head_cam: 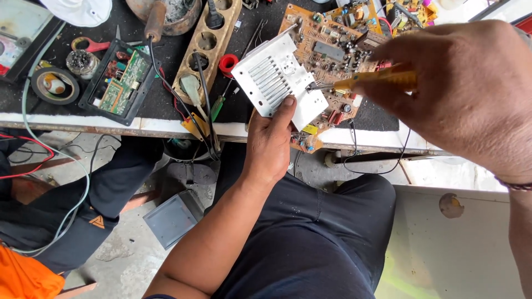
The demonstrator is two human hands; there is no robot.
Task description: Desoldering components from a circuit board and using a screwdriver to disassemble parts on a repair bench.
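**Bench view: heatsink plate and board under the screwdriver**

Two hands in frame, both the person's own. Left hand (270,145), centre of frame, is closed on the lower edge of one white finned heatsink plate (275,82), thumb pressed on its face; the plate stands above the hand, tilted, fixed to an orange circuit board (332,61) behind it. Right hand (465,94), upper right, is clenched around one yellow-handled screwdriver (379,79); its tip meets the plate's right portion, left of the fist.

Other items counted: one small green circuit board in a black tray (117,83) at upper left, one roll of black tape (54,84) beside it, one wooden block with round holes (208,47), one grey box (173,218) on the floor, lower centre.
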